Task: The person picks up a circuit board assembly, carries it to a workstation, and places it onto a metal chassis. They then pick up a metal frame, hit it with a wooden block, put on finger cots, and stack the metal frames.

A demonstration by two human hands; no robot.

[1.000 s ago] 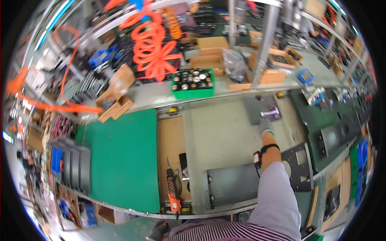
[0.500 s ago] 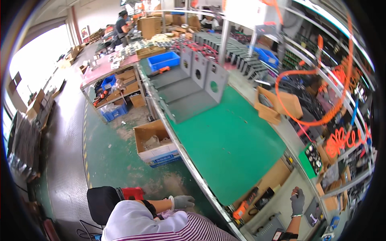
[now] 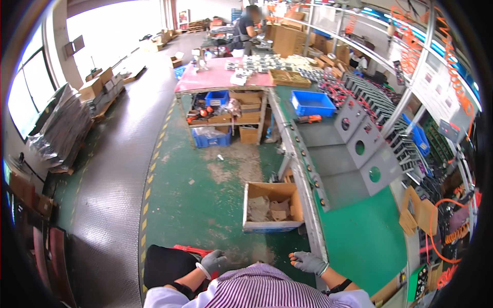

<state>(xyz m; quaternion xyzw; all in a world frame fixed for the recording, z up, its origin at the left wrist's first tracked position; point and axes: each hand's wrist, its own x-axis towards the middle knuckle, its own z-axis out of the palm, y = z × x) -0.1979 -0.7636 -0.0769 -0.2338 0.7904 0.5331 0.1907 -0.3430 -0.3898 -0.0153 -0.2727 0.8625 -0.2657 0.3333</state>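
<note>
My left hand (image 3: 213,261), in a grey glove with a white band at the wrist, hangs in front of me with loosely spread fingers and holds nothing that I can see. Beside it are a red object (image 3: 192,250) and a black rounded seat-like thing (image 3: 167,267). My right hand (image 3: 308,263), gloved in grey with bare fingertips, is by the metal edge of the green-topped bench (image 3: 359,246). Its fingers are curled together; whatever they hold is too small to make out. Grey L-shaped metal panels (image 3: 334,177) with round holes stand on the bench ahead, untouched.
On the floor left of the bench stands an open cardboard box (image 3: 273,227). A blue bin (image 3: 312,104) and an orange-black power tool (image 3: 308,119) lie beyond the panels. Ahead, a person (image 3: 246,32) works near a pink-topped table (image 3: 223,74). Orange coiled hoses (image 3: 457,233) hang at right.
My view has turned left, so the panels and bench now sit further right. My right hand has come from over the bench's near end to its left edge, closer to my left hand.
</note>
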